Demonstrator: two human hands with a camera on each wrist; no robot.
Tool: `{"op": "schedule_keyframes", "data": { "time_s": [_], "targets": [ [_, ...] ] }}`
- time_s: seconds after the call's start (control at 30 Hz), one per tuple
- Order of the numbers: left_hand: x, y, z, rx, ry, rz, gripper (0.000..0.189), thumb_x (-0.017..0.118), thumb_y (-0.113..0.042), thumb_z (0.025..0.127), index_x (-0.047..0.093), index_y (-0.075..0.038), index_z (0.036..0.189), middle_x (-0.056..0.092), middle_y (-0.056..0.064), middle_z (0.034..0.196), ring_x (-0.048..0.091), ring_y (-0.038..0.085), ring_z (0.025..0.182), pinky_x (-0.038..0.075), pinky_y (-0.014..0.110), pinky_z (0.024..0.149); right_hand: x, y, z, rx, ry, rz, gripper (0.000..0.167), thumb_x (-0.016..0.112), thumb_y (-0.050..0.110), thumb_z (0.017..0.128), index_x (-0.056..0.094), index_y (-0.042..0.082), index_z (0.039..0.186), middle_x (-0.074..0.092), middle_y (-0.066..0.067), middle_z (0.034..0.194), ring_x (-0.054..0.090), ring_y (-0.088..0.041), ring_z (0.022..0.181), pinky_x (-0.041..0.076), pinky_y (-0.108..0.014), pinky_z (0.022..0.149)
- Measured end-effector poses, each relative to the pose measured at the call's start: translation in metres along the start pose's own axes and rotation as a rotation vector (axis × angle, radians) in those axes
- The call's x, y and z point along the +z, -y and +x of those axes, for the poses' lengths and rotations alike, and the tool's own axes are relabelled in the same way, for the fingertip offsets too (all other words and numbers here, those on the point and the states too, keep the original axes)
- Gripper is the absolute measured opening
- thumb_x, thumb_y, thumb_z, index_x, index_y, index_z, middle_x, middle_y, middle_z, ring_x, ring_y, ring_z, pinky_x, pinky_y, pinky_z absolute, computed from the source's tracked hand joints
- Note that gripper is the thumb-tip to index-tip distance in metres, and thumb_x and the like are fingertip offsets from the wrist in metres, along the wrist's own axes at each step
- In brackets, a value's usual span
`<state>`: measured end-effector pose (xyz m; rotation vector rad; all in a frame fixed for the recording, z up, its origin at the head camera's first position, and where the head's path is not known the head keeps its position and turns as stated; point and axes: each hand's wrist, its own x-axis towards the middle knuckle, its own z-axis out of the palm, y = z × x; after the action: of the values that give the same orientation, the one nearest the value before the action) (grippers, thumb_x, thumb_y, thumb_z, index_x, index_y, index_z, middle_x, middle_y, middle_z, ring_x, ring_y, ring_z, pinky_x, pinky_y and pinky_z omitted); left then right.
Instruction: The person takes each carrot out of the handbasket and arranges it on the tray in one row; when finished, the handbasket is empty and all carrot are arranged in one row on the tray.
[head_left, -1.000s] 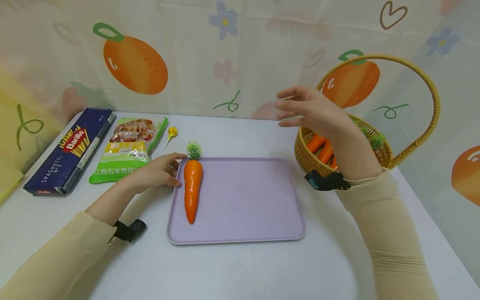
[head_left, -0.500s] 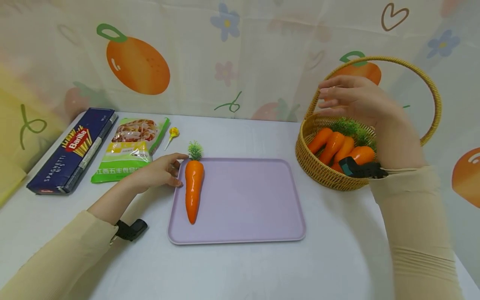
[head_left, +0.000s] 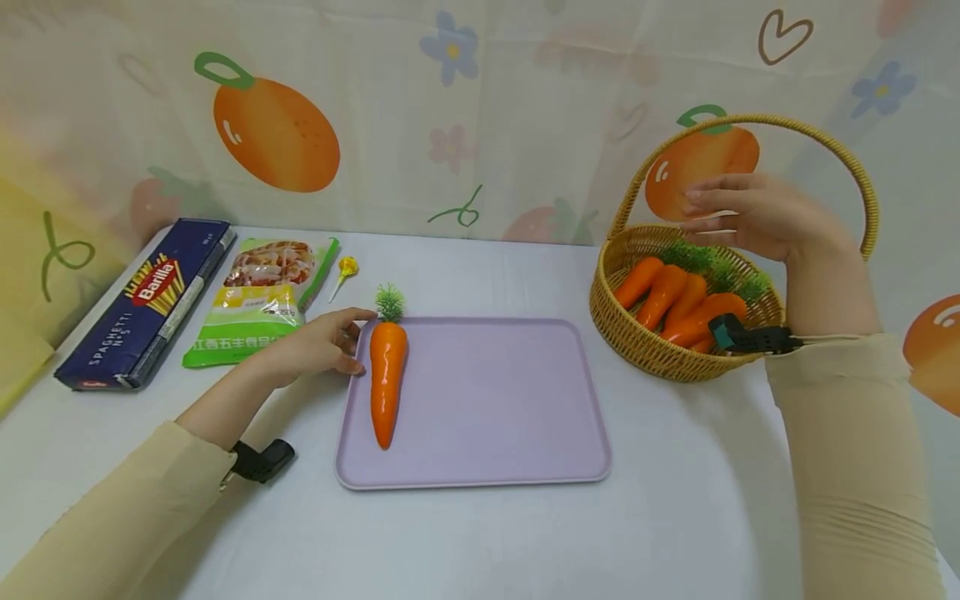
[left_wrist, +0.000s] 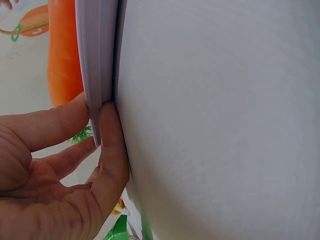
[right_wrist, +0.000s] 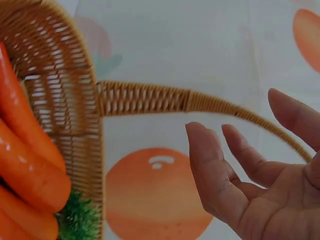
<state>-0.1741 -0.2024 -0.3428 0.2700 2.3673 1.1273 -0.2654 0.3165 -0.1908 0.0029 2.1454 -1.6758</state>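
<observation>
My left hand [head_left: 311, 346] grips the left edge of a lilac tray [head_left: 495, 400]. In the left wrist view, its thumb lies over the rim and a finger sits underneath. On the tray's left side lies an orange toy carrot [head_left: 387, 375], its green tuft past the far rim. At the right, my right hand [head_left: 765, 212] hovers over a wicker basket [head_left: 622, 337], fingers parted and holding nothing. Several carrots [head_left: 667, 296] fill that basket, their green tops toward the back. The right wrist view shows the hand [right_wrist: 275, 200] beside the basket's arched handle [right_wrist: 145, 97].
A blue spaghetti box [head_left: 146, 304] and a green-and-yellow food packet [head_left: 258, 296] lie at the left on the white table [head_left: 480, 542]. Behind the tray's left corner is a yellow lollipop [head_left: 347, 268]. A printed curtain [head_left: 517, 125] hangs along the back.
My right hand has moved right, then slightly lower, over the basket, uncovering the carrots. The left hand, tray and its carrot have stayed in place.
</observation>
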Motion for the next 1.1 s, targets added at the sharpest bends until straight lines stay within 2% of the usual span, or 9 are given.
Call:
{"op": "schedule_keyframes", "data": {
  "time_s": [0.13,0.2,0.4,0.63,0.8,0.93,1.1],
  "targets": [
    [0.000,0.001,0.000,0.001,-0.001,-0.003,0.078,0.068,-0.005,0.085,0.028,-0.003,0.152,0.041,0.028,0.136,0.048,0.034,0.110,0.049,0.028,0.083,-0.010,-0.011,0.005,0.036,0.008,0.048,0.028,0.058,0.015,0.098,0.049,0.012,0.124,0.063,0.002,0.106,0.070,-0.014,0.093,0.059,-0.028,0.082],
    [0.000,0.001,0.000,0.008,-0.004,-0.001,0.078,0.068,-0.005,0.085,0.028,-0.002,0.152,0.042,0.028,0.135,0.048,0.034,0.109,0.049,0.028,0.083,-0.014,-0.016,0.008,0.061,0.004,0.030,0.026,0.058,0.016,0.098,0.050,0.014,0.122,0.063,0.003,0.106,0.069,-0.013,0.093,0.058,-0.027,0.083],
    [0.000,0.001,0.000,0.014,-0.008,0.003,0.079,0.068,-0.004,0.084,0.029,-0.002,0.151,0.043,0.028,0.133,0.049,0.033,0.107,0.048,0.028,0.081,-0.016,-0.032,0.020,0.139,-0.017,-0.097,0.046,0.058,0.026,0.098,0.037,0.009,0.135,0.058,0.008,0.102,0.063,-0.007,0.090,0.056,-0.023,0.087],
    [0.001,0.001,0.001,0.014,-0.014,0.015,0.079,0.069,-0.004,0.083,0.029,-0.001,0.151,0.043,0.028,0.133,0.049,0.033,0.106,0.048,0.029,0.080,-0.019,-0.044,0.028,0.186,-0.015,-0.175,0.045,0.054,0.035,0.099,0.037,0.013,0.135,0.054,0.010,0.100,0.062,-0.003,0.091,0.054,-0.021,0.090],
    [0.001,0.000,0.000,0.012,-0.012,0.013,0.079,0.069,-0.005,0.083,0.029,-0.002,0.152,0.042,0.029,0.135,0.049,0.034,0.108,0.049,0.029,0.082,-0.019,-0.048,0.033,0.207,-0.037,-0.239,0.047,0.056,0.036,0.099,0.039,0.009,0.133,0.053,0.008,0.099,0.065,-0.003,0.088,0.055,-0.022,0.089],
    [0.000,0.000,0.000,-0.001,-0.006,0.009,0.078,0.068,-0.006,0.084,0.029,-0.004,0.152,0.041,0.029,0.138,0.049,0.035,0.111,0.049,0.029,0.085,-0.018,-0.050,0.035,0.226,-0.043,-0.277,0.055,0.055,0.034,0.099,0.033,0.003,0.139,0.049,0.004,0.106,0.064,-0.004,0.090,0.055,-0.022,0.089],
    [0.000,0.000,-0.001,-0.013,0.000,0.006,0.077,0.067,-0.007,0.085,0.028,-0.005,0.153,0.040,0.028,0.139,0.048,0.036,0.113,0.049,0.030,0.088,-0.013,-0.050,0.033,0.232,-0.059,-0.368,0.059,0.056,0.033,0.099,0.032,-0.001,0.140,0.048,0.001,0.102,0.065,-0.004,0.085,0.056,-0.022,0.086]
  ]
}}
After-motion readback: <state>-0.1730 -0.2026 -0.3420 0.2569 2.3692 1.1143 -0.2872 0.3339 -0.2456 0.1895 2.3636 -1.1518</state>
